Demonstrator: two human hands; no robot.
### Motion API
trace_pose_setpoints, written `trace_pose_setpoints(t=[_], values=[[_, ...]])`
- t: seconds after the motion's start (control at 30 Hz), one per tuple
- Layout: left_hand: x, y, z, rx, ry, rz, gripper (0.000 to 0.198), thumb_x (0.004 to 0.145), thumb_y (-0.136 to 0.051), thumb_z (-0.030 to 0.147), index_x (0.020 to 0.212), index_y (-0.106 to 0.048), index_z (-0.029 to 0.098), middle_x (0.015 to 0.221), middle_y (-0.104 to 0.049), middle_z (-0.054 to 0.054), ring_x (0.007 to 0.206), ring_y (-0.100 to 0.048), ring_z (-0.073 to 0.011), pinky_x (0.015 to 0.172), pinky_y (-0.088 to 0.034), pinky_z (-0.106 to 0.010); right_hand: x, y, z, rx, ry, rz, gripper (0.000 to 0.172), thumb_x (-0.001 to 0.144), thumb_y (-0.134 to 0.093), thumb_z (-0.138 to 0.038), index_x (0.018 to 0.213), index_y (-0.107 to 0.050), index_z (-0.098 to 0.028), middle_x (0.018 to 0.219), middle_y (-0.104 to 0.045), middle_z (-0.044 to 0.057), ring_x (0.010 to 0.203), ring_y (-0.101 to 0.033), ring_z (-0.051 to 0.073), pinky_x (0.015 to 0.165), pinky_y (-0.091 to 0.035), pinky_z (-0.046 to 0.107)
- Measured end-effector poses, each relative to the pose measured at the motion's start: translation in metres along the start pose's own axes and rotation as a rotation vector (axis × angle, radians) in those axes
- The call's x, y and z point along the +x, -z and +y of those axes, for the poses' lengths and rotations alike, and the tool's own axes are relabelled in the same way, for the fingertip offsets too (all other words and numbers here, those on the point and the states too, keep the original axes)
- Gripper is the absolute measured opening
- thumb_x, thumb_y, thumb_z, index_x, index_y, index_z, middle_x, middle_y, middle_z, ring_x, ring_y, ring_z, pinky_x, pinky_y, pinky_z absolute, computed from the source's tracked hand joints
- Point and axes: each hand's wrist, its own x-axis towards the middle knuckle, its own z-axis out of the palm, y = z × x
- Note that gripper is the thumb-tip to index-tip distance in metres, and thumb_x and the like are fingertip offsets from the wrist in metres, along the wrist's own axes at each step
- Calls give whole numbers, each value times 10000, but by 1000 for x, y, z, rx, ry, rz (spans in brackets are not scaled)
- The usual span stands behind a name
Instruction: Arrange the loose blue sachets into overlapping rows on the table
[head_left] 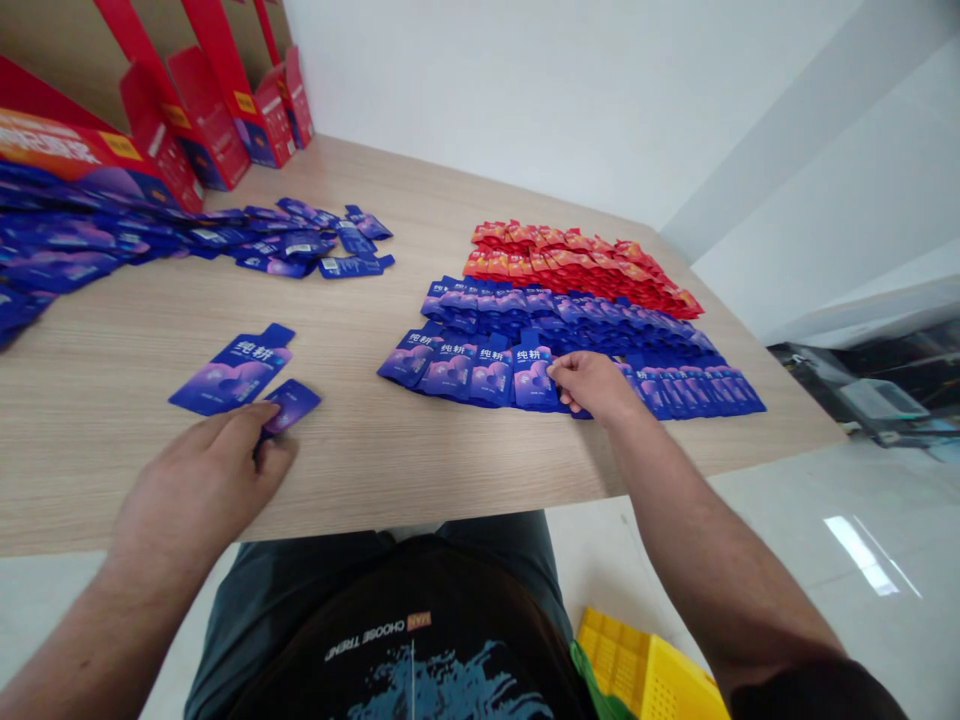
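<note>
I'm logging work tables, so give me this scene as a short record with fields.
left hand: holds a blue packet beside a second packet
right hand: touches the edge of a front-row packet; grip unclear
table, right: blue rows nearer, red packets behind
table, left: loose pile of blue packets, red boxes behind
floor: yellow crate, partly in view

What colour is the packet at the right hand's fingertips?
The packet is blue and purple with white lettering, seen in the head view.
</note>
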Motion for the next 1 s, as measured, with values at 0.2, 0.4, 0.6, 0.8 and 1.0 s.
trace_pose_setpoints(t=[0.2, 0.4, 0.6, 0.8, 1.0], values=[[1, 5, -2, 19, -29, -71, 511, 1070, -371, 344, 1379, -691, 91, 1319, -770, -230, 1175, -763, -405, 1034, -611, -562, -6, 6, 7, -31, 48, 56, 58, 942, -717, -247, 916, -705, -197, 542, -645, -29, 388, -558, 124, 416, -414, 208], [-9, 6, -11, -32, -193, 176, 259, 1095, -568, 339, 1203, -726, 164, 1156, -831, -140, 1011, -811, -312, 937, -661, -470, -66, -8, 21, 290, 179, 67, 307, 888, -731, -515, 935, -672, -218, 557, -583, -44, 417, -493, 121, 401, -351, 228], [-22, 18, 38, -497, -921, 333, 216, 966, -696, 57, 1118, -722, 209, 1295, -816, -65, 1238, -760, -221, 1236, -544, -497, -127, -70, 11, 718, 22, -531, 580, 831, -785, -726, 1043, -681, -196, 830, -697, 0, 446, -465, 70, 350, -289, 205], [-24, 31, 89, -593, -1104, 343, 165, 966, -663, 70, 975, -726, 222, 1226, -841, -25, 1223, -773, -212, 1222, -568, -498, -130, -85, 1, 696, 11, -858, 537, 830, -830, -696, 953, -648, -205, 591, -509, -98, 406, -375, 63, 367, -251, 196], [-21, 24, 74, -601, -970, 338, 236, 944, -694, 46, 1080, -728, 236, 1242, -829, -28, 1240, -752, -239, 1196, -587, -527, -131, -60, 6, 548, 127, -657, 476, 868, -788, -659, 836, -583, -230, 527, -450, -97, 430, -349, 77, 407, -240, 203]])
